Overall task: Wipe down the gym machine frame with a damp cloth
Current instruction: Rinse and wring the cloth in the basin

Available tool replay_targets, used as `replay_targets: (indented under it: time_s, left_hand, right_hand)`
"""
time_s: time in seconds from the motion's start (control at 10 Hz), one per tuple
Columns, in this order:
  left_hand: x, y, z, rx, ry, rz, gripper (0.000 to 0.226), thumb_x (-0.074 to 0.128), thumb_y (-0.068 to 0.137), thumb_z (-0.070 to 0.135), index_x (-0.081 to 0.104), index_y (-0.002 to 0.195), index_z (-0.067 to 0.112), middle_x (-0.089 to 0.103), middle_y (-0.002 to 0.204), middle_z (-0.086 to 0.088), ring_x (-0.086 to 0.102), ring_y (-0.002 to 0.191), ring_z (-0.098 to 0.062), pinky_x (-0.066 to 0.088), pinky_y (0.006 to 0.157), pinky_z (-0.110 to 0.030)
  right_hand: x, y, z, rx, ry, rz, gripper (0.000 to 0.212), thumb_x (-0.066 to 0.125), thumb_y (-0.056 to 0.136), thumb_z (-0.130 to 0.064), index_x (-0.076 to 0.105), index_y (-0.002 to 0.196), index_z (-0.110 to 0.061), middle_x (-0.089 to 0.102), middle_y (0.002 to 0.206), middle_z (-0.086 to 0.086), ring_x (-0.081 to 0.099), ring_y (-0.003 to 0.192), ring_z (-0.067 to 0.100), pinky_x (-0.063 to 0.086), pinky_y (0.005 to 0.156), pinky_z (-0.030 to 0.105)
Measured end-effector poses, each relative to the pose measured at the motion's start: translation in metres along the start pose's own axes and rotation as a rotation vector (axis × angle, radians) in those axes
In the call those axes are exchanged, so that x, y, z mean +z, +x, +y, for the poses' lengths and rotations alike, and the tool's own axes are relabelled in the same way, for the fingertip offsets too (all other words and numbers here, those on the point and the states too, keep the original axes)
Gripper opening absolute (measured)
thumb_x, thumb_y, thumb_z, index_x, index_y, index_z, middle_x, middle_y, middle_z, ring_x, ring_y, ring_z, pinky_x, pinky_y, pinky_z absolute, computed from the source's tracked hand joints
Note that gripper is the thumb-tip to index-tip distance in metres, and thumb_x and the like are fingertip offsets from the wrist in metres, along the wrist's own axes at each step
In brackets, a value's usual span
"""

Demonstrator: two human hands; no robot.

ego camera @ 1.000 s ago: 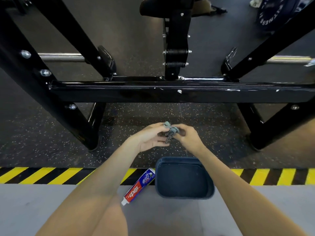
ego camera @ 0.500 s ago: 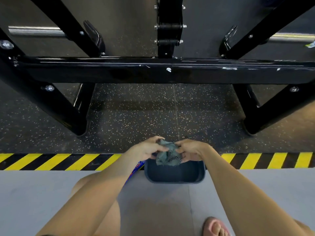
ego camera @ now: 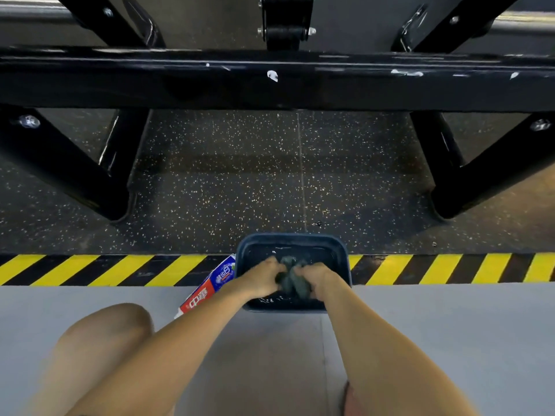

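A crumpled grey-green cloth [ego camera: 290, 279] is held down inside a dark blue rectangular basin [ego camera: 292, 239] on the floor. My left hand [ego camera: 260, 278] grips the cloth's left side and my right hand [ego camera: 319, 277] grips its right side, both reaching into the basin. Wet glints show on the basin's bottom near my wrists. The black gym machine frame [ego camera: 276, 82] runs as a horizontal beam across the top of the view, with white specks on it and angled legs [ego camera: 99, 181] at either side.
A red, white and blue toothpaste tube [ego camera: 207, 288] lies just left of the basin. A yellow-black hazard stripe [ego camera: 90, 270] separates speckled rubber flooring from the grey floor. My left knee [ego camera: 105, 334] is at the lower left.
Both hands have carried the cloth down from mid-air in front of the frame into the basin. The view has tilted downward, so the frame sits higher in the picture.
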State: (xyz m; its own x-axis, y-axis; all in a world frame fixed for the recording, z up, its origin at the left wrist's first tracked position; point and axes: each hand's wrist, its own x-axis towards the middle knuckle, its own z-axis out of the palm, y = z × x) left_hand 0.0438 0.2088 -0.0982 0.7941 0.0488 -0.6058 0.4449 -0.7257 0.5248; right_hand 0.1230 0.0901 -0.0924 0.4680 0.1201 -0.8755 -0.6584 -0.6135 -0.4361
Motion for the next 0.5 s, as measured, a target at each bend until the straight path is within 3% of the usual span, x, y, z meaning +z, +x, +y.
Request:
replay_targets:
  time_s: [0.1, 0.2, 0.3, 0.4, 0.5]
  left_hand:
    - [0.016, 0.007, 0.005, -0.106, 0.096, -0.012, 0.036, 0.045, 0.094, 0.006, 0.059, 0.125, 0.017, 0.058, 0.122, -0.008, 0.058, 0.111, -0.027, 0.046, 0.098, -0.041]
    - [0.015, 0.005, 0.008, -0.219, 0.244, 0.063, 0.029, 0.04, 0.093, -0.004, 0.063, 0.107, 0.007, 0.065, 0.111, -0.012, 0.064, 0.099, -0.027, 0.052, 0.087, -0.038]
    - [0.009, 0.004, 0.008, -0.307, 0.203, 0.225, 0.024, 0.041, 0.094, 0.0, 0.063, 0.103, 0.003, 0.065, 0.104, -0.012, 0.064, 0.088, -0.024, 0.052, 0.077, -0.033]
    - [0.0, 0.009, 0.009, -0.387, 0.128, 0.43, 0.024, 0.042, 0.095, 0.005, 0.059, 0.11, -0.002, 0.062, 0.109, -0.016, 0.063, 0.091, -0.03, 0.046, 0.071, -0.034]
    - [-0.001, 0.018, 0.004, -0.316, 0.058, 0.366, 0.033, 0.04, 0.098, 0.01, 0.048, 0.129, 0.002, 0.054, 0.128, -0.018, 0.057, 0.111, -0.034, 0.046, 0.089, -0.041]
  right_hand:
    - [-0.003, -0.012, 0.003, 0.0, 0.135, 0.083, 0.036, 0.046, 0.099, -0.008, 0.05, 0.132, 0.004, 0.054, 0.135, 0.02, 0.059, 0.113, 0.03, 0.049, 0.092, 0.034]
    - [-0.016, -0.001, 0.015, 0.023, 0.45, 0.208, 0.038, 0.037, 0.101, -0.006, 0.044, 0.136, 0.005, 0.049, 0.139, 0.022, 0.053, 0.1, 0.027, 0.047, 0.096, 0.04]
    - [-0.015, -0.003, 0.017, 0.029, 0.345, 0.193, 0.036, 0.039, 0.103, -0.02, 0.044, 0.134, -0.001, 0.052, 0.131, 0.019, 0.046, 0.094, 0.025, 0.047, 0.09, 0.04]
    - [-0.01, -0.002, 0.013, 0.032, 0.022, 0.203, 0.029, 0.063, 0.092, -0.036, 0.05, 0.097, -0.009, 0.058, 0.088, 0.005, 0.051, 0.085, 0.024, 0.046, 0.082, 0.034]
    - [-0.008, 0.0, 0.012, -0.09, -0.452, 0.251, 0.016, 0.06, 0.091, -0.017, 0.058, 0.103, -0.007, 0.065, 0.1, 0.009, 0.061, 0.092, 0.027, 0.051, 0.082, 0.033]
